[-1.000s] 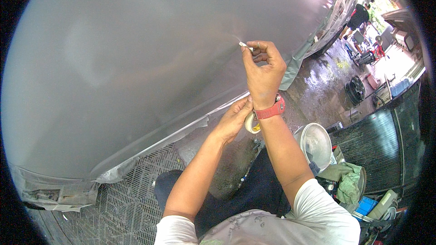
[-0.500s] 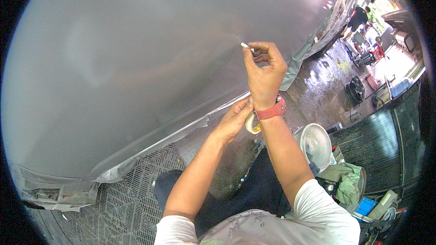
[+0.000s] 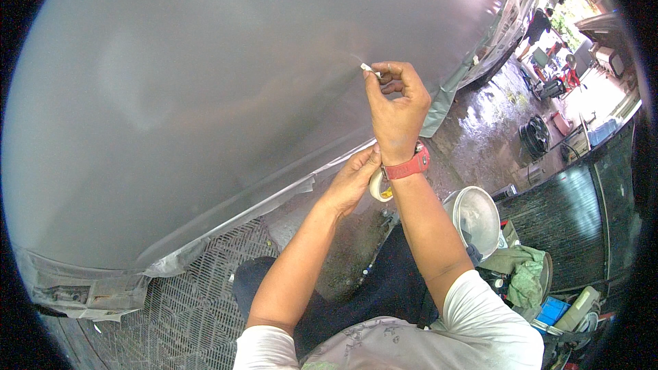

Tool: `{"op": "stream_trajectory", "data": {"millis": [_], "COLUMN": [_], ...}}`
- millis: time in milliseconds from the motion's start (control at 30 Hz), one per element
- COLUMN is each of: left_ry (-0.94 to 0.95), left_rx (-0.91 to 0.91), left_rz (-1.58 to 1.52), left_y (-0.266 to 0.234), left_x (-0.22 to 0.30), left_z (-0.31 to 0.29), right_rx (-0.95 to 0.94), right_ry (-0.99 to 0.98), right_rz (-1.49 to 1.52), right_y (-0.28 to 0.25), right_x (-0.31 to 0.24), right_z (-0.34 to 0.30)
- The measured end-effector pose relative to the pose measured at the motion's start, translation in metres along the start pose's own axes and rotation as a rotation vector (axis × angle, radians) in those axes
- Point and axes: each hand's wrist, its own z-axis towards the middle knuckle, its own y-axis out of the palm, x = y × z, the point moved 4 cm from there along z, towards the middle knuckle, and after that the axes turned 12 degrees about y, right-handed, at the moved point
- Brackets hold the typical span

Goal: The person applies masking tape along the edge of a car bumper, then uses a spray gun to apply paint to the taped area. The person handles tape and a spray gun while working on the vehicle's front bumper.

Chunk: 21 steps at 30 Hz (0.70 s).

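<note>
My right hand (image 3: 401, 113) is raised in front of a large matte grey car body panel (image 3: 226, 89), with a red watch (image 3: 411, 166) on its wrist. Thumb and fingertips pinch a small white piece (image 3: 367, 68), perhaps folded tape, close to the panel; whether it touches cannot be made out. Just below and left of the watch, my left hand (image 3: 351, 181) grips a roll of pale masking tape (image 3: 376, 190). The right wrist partly covers that roll and the left fingertips. Thin masking film (image 3: 226, 225) hangs along the panel's lower edge.
A white bucket (image 3: 478, 219) stands right of my right forearm, beside a green cloth (image 3: 526, 277) and a blue box (image 3: 552, 312). A slatted grate (image 3: 185, 301) lies at lower left. Farther off are a wheel rim (image 3: 534, 136) and another person (image 3: 538, 26).
Both hands have shifted very slightly left, keeping their grips. In the background, the other person has moved a little.
</note>
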Motion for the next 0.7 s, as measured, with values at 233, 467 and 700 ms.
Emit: {"op": "stream_trajectory", "data": {"millis": [233, 467, 700], "left_ry": [-0.018, -0.019, -0.056], "left_rx": [-0.027, -0.04, -0.041], "left_rz": [-0.006, -0.049, -0.048], "left_y": [-0.003, -0.005, -0.004], "left_x": [-0.001, -0.005, -0.007], "left_z": [0.0, 0.0, -0.002], "right_rx": [0.005, 0.021, 0.036], "right_ry": [0.008, -0.007, 0.025], "right_rz": [0.016, 0.023, 0.044], "right_y": [0.0, -0.002, -0.005], "right_x": [-0.001, -0.003, -0.003], "right_z": [0.0, -0.001, -0.003]}}
